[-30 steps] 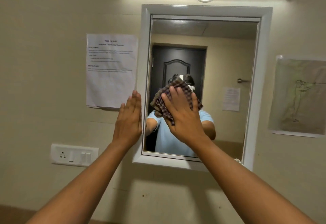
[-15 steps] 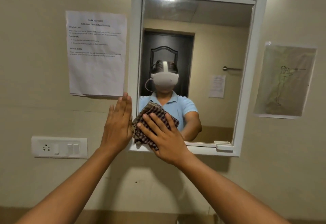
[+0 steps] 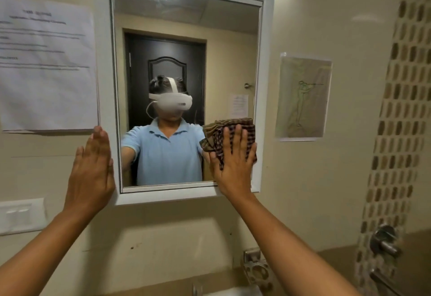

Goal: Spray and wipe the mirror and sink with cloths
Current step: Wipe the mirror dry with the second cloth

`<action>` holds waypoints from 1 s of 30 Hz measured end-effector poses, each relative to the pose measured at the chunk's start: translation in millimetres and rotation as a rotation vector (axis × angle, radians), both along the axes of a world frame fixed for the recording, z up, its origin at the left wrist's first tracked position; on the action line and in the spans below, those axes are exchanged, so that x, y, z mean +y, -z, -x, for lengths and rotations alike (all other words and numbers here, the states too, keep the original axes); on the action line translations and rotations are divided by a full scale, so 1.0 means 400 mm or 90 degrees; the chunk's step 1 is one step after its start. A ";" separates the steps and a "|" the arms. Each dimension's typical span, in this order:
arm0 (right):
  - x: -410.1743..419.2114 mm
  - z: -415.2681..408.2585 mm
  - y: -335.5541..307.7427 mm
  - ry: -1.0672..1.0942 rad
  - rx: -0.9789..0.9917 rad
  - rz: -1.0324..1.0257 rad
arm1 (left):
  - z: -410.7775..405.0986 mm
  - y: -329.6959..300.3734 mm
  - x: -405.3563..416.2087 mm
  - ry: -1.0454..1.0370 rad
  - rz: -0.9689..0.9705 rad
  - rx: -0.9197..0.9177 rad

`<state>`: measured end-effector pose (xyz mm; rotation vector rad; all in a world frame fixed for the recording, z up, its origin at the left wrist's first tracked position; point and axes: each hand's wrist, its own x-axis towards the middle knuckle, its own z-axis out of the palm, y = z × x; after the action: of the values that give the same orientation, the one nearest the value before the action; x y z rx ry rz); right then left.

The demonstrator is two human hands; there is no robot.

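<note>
Head: cloth [image 3: 229, 132] shifted to mirror [image 3: 186, 27] lower-right corner.

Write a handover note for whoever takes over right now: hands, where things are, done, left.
Left hand: flat, fingers straight, resting on the left side of the mirror frame, bracing. Holds nothing.
Right hand: flat, pressing the checked cloth against the glass at the mirror's lower right corner.
Sink: only a sliver shows at the bottom edge, with the tap beside it. No spray bottle in view.
Done: cannot tell how much glass is wiped; no streaks are plain.
Left: finish the mirror, then spray and wipe the sink.
</note>
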<state>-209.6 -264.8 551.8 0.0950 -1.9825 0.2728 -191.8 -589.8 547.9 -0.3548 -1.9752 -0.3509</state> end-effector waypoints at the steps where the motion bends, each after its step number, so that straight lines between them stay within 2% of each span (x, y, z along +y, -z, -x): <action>1: -0.012 -0.001 0.010 0.010 -0.007 0.046 | 0.001 0.001 0.000 -0.001 -0.002 0.000; 5: -0.095 -0.005 0.035 0.041 -0.016 0.238 | -0.001 0.002 -0.002 -0.004 0.001 -0.001; 7: -0.133 -0.003 0.044 0.046 -0.017 0.292 | -0.004 0.001 -0.003 -0.004 0.005 -0.005; 12: -0.177 0.001 0.074 0.039 -0.018 0.246 | -0.007 0.001 -0.005 -0.003 0.006 -0.008; 15: -0.201 -0.005 0.093 0.013 -0.033 0.157 | -0.009 0.001 -0.003 0.001 0.000 -0.008; 19: -0.308 -0.031 0.135 -0.077 -0.036 -0.071 | -0.004 0.001 -0.006 0.000 0.000 -0.012; 24: -0.419 -0.043 0.149 -0.155 -0.040 -0.195 | 0.001 0.001 -0.018 0.002 0.024 -0.013; 30: -0.315 -0.042 0.190 -0.218 -0.011 -0.436 | -0.001 0.009 -0.014 0.002 0.024 -0.003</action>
<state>-192.6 -390.7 475.9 0.8747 -1.9923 -0.2017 -191.6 -595.5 544.4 -0.3805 -1.9877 -0.3175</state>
